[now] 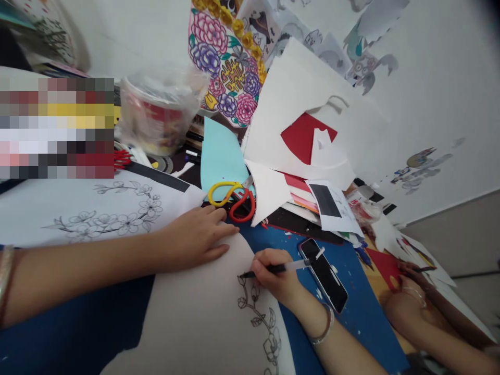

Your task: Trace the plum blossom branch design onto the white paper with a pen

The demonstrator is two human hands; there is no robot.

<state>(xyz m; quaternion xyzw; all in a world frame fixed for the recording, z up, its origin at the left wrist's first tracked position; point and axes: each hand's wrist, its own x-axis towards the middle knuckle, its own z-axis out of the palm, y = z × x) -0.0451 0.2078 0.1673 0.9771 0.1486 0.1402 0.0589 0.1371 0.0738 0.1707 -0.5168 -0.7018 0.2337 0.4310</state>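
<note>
My right hand [275, 273] grips a black pen [279, 268] with a clear barrel, its tip on the white paper [195, 317] by the end of a drawn flower branch [258, 320]. The branch runs down the paper's right edge, with buds, leaves and open blossoms in black line. Flat on the upper part of this sheet lies my left hand [201, 234], fingers stretched out. Beneath my left forearm, another sheet [187, 197] bears a curved blossom drawing [128, 221]. Scissors [232, 200] with yellow and red handles lie just beyond my left fingertips.
A phone [324, 276] lies on the blue mat [351, 323] right of my right hand. Behind are light-blue paper [221, 151], white and red paper scraps [304, 138], and a plastic-wrapped tub [156, 112]. At far right, another person's hands [406, 297] hold red paper [385, 263].
</note>
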